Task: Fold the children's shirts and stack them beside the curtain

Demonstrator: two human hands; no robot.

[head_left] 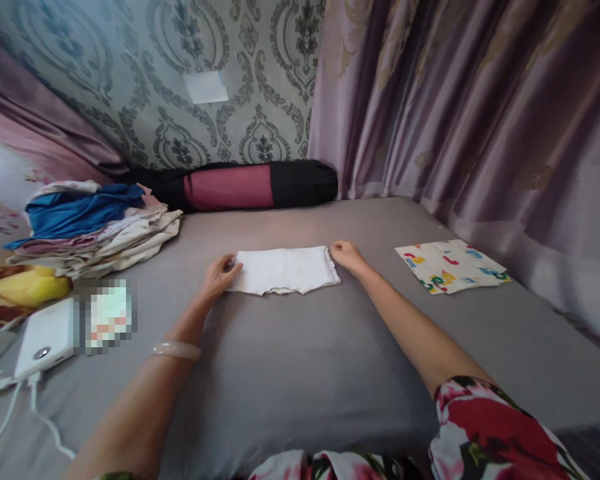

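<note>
White, flat-folded cloth with a rectangular outline (pixel 283 270) lies at the middle of the grey-sheeted bed (pixel 290 373), its near edge uneven, with a notch toward six o'clock. At its nine o'clock edge is the person's left hand (pixel 222 275), the thumb over the fabric and a narrow gap between thumb and fingers; whether they pinch it, I cannot tell. Just by the cloth's upper corner, toward two o'clock, is the right hand (pixel 347 256), its fingers curled in narrowly; I cannot tell whether they grip the edge.

Pale, whitish bangle (pixel 175 351) circles the left forearm, and a red, pink and white floral sleeve (pixel 490 427) covers the right upper arm.

Taking the white cloth as the clock's centre, a cream folded cloth with colourful printed shapes (pixel 453 267) lies flat at three o'clock, well apart. At twelve o'clock, by the wall, stretches a long black and dark-pink bolster-shaped bundle (pixel 230 187). Between nine and ten o'clock sits a heap of blue, pink and cream fabrics (pixel 95 223). Toward eight o'clock lies a white rectangular box-shaped device (pixel 47 337) with white cables (pixel 45 417), beside a small pixelated item (pixel 110 313).
</note>
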